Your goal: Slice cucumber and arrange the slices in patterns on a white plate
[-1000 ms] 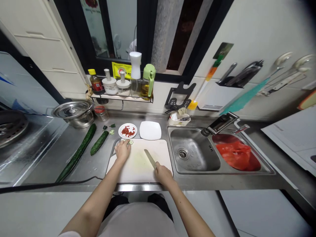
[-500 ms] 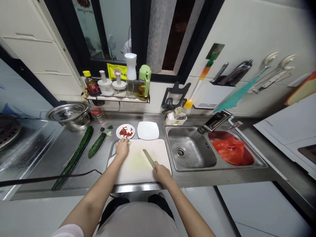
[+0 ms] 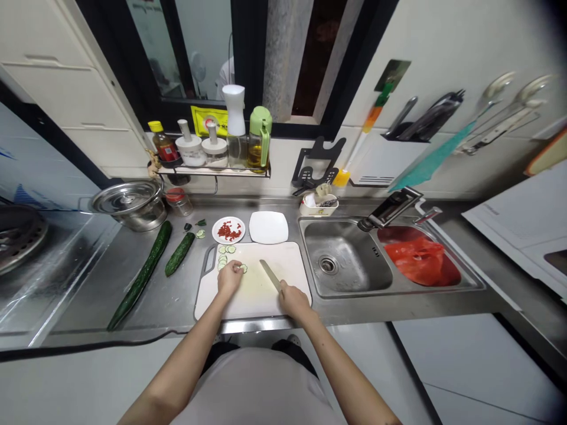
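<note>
Between the fingertips of my left hand (image 3: 229, 280) is a thin cucumber slice (image 3: 243, 268), held low over the left part of the white cutting board (image 3: 266, 307). Just past that hand, several more cucumber slices (image 3: 227, 249) lie in the board's upper left corner, some partly covered by my fingers. My right hand (image 3: 294, 300) is closed around the handle of a kitchen knife (image 3: 269, 273). Its blade points up and left over the board's middle, apart from the slices. Wet, pale green marks show on the board.
Behind the board stand a plate of chopped red pieces (image 3: 229, 231) and a square white plate (image 3: 268, 227). Left lie a cut cucumber (image 3: 179, 255), a whole cucumber (image 3: 144, 277) and a lidded steel pot (image 3: 133, 203). The sink (image 3: 345, 260) and a red bag (image 3: 419, 260) are right.
My left hand has drawn back toward me from the board's upper left corner, uncovering slices there. The knife stays over the board in my right hand. The view has shifted slightly.
</note>
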Action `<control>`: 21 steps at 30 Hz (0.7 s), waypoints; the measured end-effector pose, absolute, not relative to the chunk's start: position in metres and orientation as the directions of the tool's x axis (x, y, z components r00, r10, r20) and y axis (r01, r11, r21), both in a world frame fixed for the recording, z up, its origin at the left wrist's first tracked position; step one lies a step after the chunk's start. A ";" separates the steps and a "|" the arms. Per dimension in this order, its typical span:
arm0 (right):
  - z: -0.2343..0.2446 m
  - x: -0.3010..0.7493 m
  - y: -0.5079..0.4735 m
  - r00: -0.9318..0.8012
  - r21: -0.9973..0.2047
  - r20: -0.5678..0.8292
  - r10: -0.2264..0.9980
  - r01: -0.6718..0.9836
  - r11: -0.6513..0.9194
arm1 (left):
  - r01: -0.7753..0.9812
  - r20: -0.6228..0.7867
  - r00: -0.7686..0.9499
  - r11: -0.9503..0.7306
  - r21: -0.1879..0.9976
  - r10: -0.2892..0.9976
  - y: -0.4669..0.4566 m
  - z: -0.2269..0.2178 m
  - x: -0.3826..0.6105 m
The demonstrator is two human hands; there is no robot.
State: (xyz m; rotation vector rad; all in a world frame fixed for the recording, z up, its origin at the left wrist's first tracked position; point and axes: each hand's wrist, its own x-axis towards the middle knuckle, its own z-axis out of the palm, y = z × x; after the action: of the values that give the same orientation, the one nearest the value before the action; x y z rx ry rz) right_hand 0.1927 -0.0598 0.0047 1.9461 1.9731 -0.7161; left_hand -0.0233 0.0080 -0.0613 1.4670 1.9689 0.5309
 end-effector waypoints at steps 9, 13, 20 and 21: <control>0.018 0.184 -0.071 -0.104 -0.161 -0.465 0.879 0.986 0.031 | 0.794 -0.168 -0.112 0.190 0.578 0.979 -0.004 -0.064 -0.025; 0.020 0.175 -0.078 -0.167 -0.182 -0.487 0.857 0.980 0.087 | 0.794 -0.128 -0.087 0.146 0.591 0.988 -0.010 -0.066 -0.027; 0.017 0.170 -0.083 -0.209 -0.192 -0.496 0.843 0.973 0.128 | 0.790 -0.112 -0.067 0.121 0.601 0.991 -0.012 -0.070 -0.028; 0.017 0.170 -0.083 -0.212 -0.195 -0.499 0.840 0.972 0.129 | 0.788 -0.110 -0.066 0.120 0.604 0.992 -0.011 -0.070 -0.029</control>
State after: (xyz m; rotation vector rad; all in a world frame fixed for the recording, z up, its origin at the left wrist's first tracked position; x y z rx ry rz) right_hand 0.1700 -0.0832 0.0172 1.7758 2.1416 -0.7070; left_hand -0.0285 -0.0113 -0.0703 1.7175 1.9066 0.5382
